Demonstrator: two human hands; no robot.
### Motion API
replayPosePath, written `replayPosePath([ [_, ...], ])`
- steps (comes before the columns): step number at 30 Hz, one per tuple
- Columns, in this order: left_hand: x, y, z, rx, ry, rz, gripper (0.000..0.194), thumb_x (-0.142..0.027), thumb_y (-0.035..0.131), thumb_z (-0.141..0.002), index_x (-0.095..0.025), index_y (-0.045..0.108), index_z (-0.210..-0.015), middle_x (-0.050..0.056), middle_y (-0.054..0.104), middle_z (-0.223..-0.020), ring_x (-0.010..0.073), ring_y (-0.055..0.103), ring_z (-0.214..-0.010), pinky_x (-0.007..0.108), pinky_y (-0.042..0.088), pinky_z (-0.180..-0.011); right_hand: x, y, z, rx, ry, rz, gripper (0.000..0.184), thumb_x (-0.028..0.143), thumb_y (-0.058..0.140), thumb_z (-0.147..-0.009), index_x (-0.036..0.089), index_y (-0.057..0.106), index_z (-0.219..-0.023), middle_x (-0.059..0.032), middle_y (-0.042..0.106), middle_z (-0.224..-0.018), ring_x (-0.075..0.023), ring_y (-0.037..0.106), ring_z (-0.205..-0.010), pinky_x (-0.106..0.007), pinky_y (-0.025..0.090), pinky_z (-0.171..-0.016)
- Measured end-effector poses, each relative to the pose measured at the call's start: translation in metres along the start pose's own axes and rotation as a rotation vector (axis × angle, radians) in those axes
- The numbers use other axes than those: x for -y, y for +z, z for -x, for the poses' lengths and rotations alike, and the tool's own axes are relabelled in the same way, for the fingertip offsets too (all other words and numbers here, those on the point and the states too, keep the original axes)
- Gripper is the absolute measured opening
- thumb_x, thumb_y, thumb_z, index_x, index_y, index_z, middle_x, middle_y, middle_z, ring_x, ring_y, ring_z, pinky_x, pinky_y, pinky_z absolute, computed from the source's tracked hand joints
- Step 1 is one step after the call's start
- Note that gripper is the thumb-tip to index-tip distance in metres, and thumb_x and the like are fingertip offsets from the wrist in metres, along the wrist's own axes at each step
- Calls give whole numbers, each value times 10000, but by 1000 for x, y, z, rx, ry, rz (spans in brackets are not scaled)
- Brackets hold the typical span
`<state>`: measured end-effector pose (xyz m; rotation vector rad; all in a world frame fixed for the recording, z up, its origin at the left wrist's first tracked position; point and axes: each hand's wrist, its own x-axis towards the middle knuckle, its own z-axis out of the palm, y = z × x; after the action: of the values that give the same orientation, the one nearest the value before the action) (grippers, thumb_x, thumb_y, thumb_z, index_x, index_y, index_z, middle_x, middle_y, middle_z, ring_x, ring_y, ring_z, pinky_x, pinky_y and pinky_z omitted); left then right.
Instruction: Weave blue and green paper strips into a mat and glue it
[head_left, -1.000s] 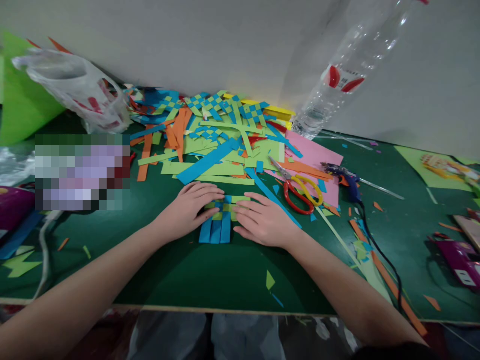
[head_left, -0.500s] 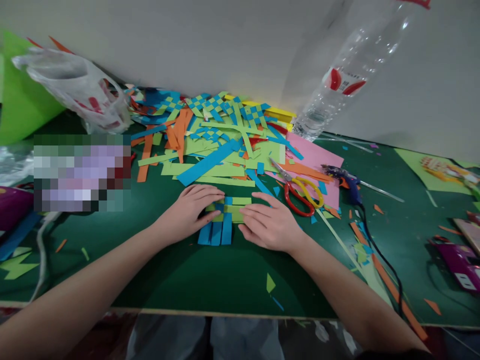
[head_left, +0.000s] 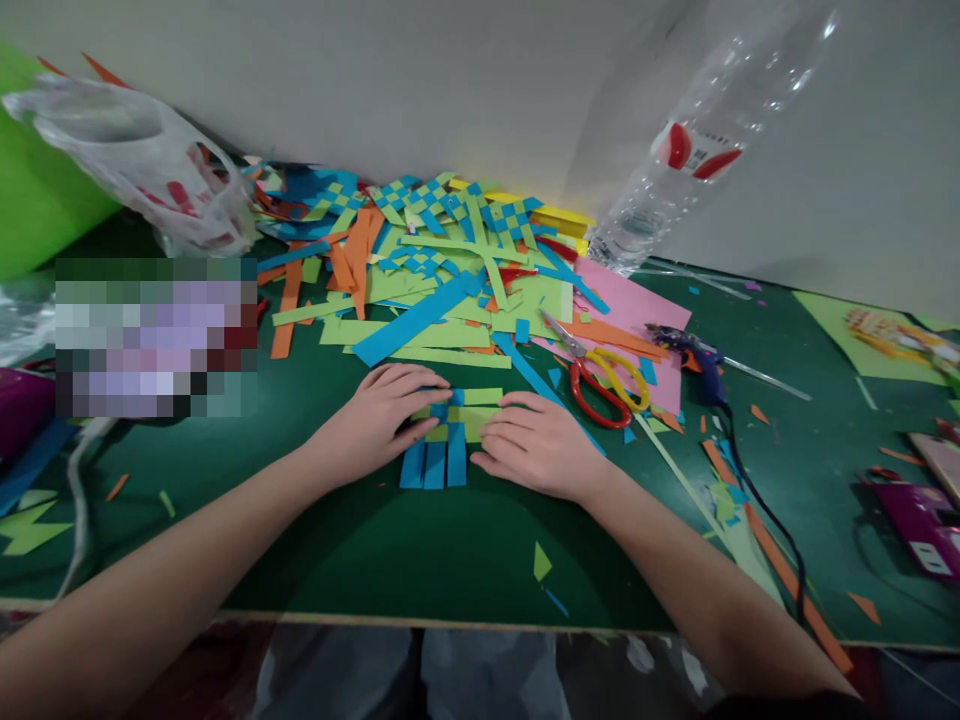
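Note:
A small woven piece of blue and green paper strips (head_left: 456, 412) lies flat on the green table in front of me. Its three blue strips point toward me, and the green ones run out to the right. From the left, my left hand (head_left: 386, 415) holds the weave down, thumb below and fingers along its upper side, hiding its left part. My right hand (head_left: 532, 445) has bent fingers on the right ends of the green strips, covering some of them. Red-and-yellow-handled scissors (head_left: 600, 380) lie partly open just beyond my right hand.
Behind the weave spreads a pile of loose paper strips (head_left: 420, 335) and finished checkered pieces (head_left: 431, 205). A plastic bottle (head_left: 697, 150) leans at the wall. To the right lies a blue glue gun (head_left: 701, 370) with its cord; at left stand a plastic bag (head_left: 172, 170) and a white cable (head_left: 79, 500).
My right hand has shifted slightly on the green strip ends, its fingers more bent and closer together. The left hand keeps its place on the weave. The view has tilted slightly.

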<state>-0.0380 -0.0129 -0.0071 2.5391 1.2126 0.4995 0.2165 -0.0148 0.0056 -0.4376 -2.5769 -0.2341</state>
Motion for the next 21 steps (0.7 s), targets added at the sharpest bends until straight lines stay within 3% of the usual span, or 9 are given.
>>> replayPosePath([
  [6, -1, 0, 0, -11, -29, 15, 383, -216, 339, -995, -238, 618, -1256, 57, 623, -1285, 233, 488, -1255, 455, 354, -1088, 0, 0, -1, 51, 60, -9, 217, 332, 574, -955, 141, 676, -977, -53, 756, -958, -169, 677, -861, -326, 531, -796],
  [21, 3, 1, 2, -35, -9, 0, 313, -280, 425, -991, -230, 645, -1208, 80, 608, -1202, 248, 519, -1188, 452, 400, -1032, -9, -5, 2, 82, 102, -46, 227, 304, 544, -979, 185, 689, -852, 4, 738, -764, -140, 621, -771, -315, 438, -768],
])
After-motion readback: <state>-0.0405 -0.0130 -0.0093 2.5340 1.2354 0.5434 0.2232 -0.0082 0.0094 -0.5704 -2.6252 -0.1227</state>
